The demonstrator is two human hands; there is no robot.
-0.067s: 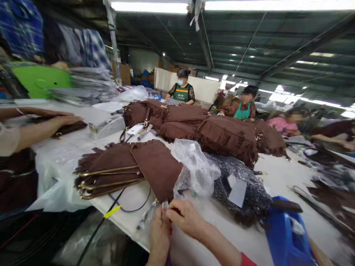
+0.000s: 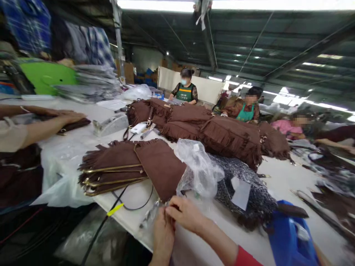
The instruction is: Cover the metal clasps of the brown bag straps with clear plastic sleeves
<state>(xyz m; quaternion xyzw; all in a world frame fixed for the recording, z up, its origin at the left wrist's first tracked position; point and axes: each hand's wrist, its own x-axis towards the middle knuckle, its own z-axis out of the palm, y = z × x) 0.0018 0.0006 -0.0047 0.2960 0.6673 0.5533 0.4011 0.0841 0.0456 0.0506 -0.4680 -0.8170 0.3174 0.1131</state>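
Near the table's front edge, my left hand point(image 2: 164, 227) and my right hand point(image 2: 185, 213) meet, fingers pinched together at the lower corner of a brown bag point(image 2: 162, 166). What they pinch is too small and hidden to name. That bag lies across a stack of brown fringed bags with gold zips point(image 2: 113, 166). Crumpled clear plastic point(image 2: 198, 168) touches its right side. Beside it sits a black-and-white speckled fringed piece point(image 2: 238, 177) with a white paper point(image 2: 241, 194) on top. Small dark and clear bits point(image 2: 149, 218) lie just left of my left hand.
A long row of brown fringed bags point(image 2: 230, 136) crosses the table point(image 2: 277, 177). A blue container point(image 2: 291, 232) stands at right. At left, another person's hands point(image 2: 72, 117) press a brown piece. A black cord with a yellow tag point(image 2: 115, 210) hangs over the edge. Several people work beyond.
The whole view has shifted slightly, so things appear a little further right. My hands have drawn closer together, and my right fingers now cover the small light item seen between them before.
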